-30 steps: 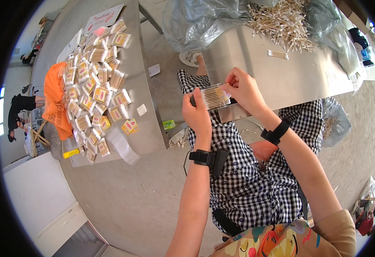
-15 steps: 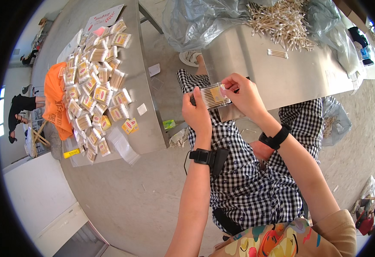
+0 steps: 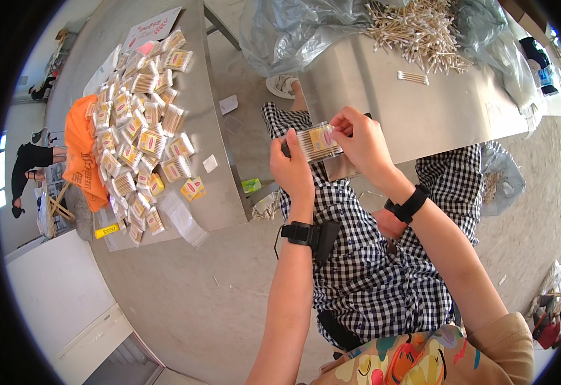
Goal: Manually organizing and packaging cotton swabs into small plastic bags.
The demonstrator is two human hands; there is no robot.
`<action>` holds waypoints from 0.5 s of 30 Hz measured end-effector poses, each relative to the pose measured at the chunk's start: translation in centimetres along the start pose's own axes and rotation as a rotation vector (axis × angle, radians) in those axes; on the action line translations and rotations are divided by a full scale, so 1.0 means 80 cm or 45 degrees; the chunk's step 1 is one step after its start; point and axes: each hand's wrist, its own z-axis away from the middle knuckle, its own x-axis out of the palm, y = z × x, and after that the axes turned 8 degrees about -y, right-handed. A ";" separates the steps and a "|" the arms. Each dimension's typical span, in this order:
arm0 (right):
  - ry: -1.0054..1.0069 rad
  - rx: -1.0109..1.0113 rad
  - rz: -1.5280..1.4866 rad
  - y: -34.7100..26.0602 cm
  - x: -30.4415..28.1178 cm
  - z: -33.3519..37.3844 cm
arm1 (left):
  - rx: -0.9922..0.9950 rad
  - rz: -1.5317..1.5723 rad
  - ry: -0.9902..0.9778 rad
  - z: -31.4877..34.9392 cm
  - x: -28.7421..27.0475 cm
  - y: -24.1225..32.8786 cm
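Observation:
Over my lap, a clear flat pack of cotton swabs (image 3: 314,147) with a yellow label sits between my hands. My left hand (image 3: 293,168) is closed around its left end, thumb on top. The fingers of my right hand (image 3: 365,144) are closed in a pinch on the pack's right end, beside the label; their tips partly hide that edge. Just beyond, on the steel table (image 3: 415,119), lies a small bundle of cotton swabs (image 3: 413,77). A large heap of loose swabs (image 3: 418,35) is behind it.
On the left table (image 3: 219,192) are many filled swab packs (image 3: 136,138), an orange bag (image 3: 81,151), empty clear bags (image 3: 183,218), loose yellow labels (image 3: 194,188) and a yellow tube (image 3: 106,230). Grey plastic (image 3: 293,38) borders the swab heap. A clear bag (image 3: 503,176) hangs at right.
My right fingertips have shifted slightly along the pack's right end, and the label there shows more. Both hands still hold the pack in nearly the same place.

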 end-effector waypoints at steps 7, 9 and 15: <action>-0.061 0.098 -0.056 -0.002 -0.006 -0.004 | 0.011 0.014 0.013 -0.002 0.001 -0.004; -0.078 0.104 -0.064 -0.002 -0.005 -0.004 | 0.015 0.008 0.019 -0.003 0.001 -0.006; -0.069 0.085 -0.049 -0.002 -0.001 -0.001 | 0.030 0.044 0.031 -0.002 0.003 -0.004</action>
